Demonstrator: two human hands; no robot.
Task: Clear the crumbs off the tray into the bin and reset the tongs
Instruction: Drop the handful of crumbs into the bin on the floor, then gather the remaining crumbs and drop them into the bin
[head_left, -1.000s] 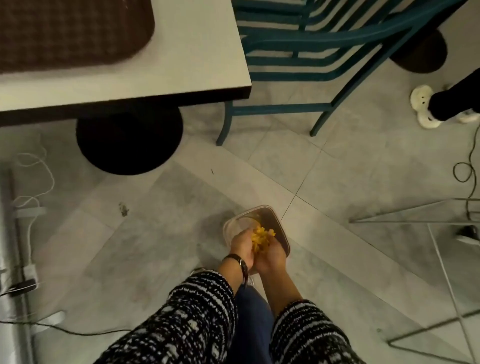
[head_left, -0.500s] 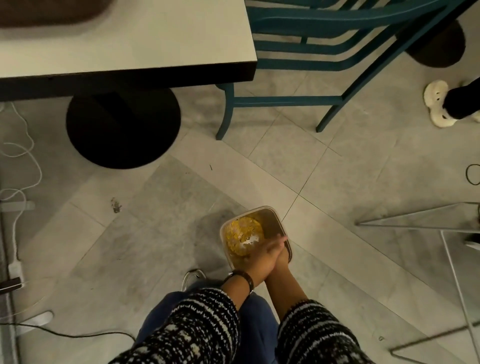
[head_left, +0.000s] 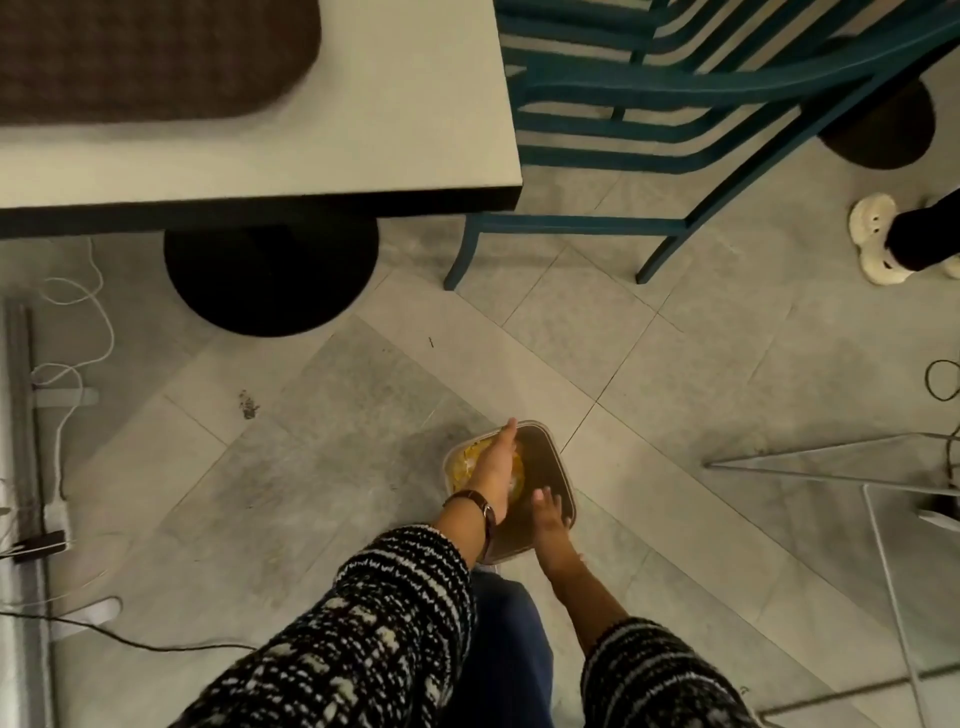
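A clear square plastic bin (head_left: 563, 470) stands on the grey tiled floor (head_left: 675, 364), with yellow crumbs (head_left: 470, 460) in its left half. Both open hands, left hand (head_left: 496, 462) and right hand (head_left: 548, 514), hang over it. Beyond stands a white rectangular table (head_left: 415, 130); a teal metal chair (head_left: 675, 104) is at its right edge

The flat left hand (head_left: 498, 462) hides most of the yellow crumbs (head_left: 470, 460) in the clear square plastic bin (head_left: 558, 457), and the dark woven tray (head_left: 145, 57) runs off the top edge.
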